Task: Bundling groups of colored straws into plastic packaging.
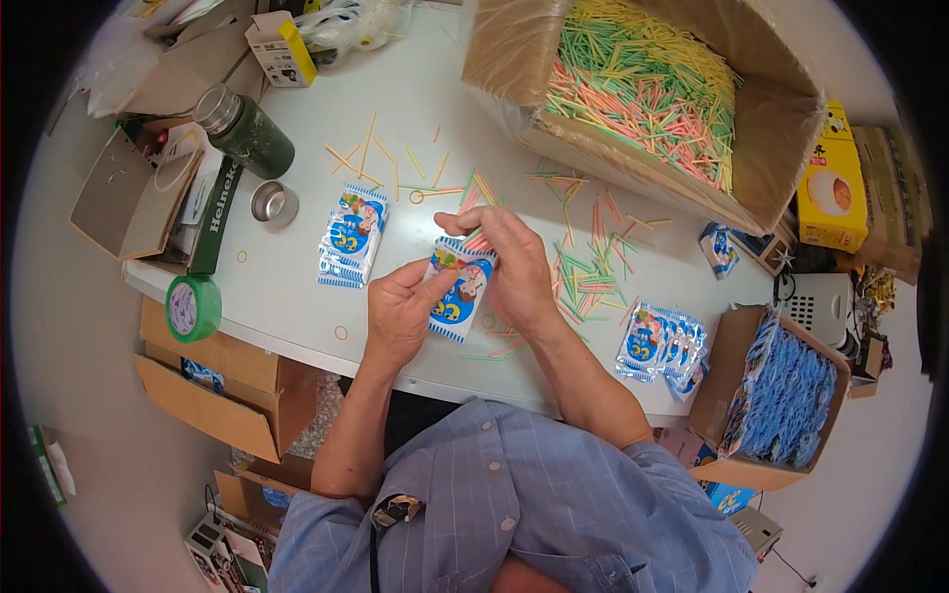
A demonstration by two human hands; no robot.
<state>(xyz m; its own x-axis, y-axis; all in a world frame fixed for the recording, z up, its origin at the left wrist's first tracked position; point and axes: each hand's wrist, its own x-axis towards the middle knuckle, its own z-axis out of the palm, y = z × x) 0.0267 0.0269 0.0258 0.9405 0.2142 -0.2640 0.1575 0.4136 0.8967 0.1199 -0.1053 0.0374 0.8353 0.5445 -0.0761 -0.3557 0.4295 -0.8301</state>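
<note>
Above the front edge of the table, my left hand (397,311) pinches a blue-and-white printed packet (457,308) between thumb and fingers. A few pink and green thin sticks (477,240) show at the packet's upper end, partly hidden by my fingers. My right hand (521,267) curls round these sticks, against the packet's top right side. Loose pastel sticks (593,277) lie scattered on the table to the right of my right hand. A stack of similar packets (353,237) lies left of my hands, and another overlapping row of packets (664,341) to the right.
A large lined carton (514,59) full of coloured sticks stands far right. At right, a smaller carton (830,395) holds many blue packets. On the left are a dark green flask (259,143), a metal cup (274,203), green tape (193,308) and an open box (213,222).
</note>
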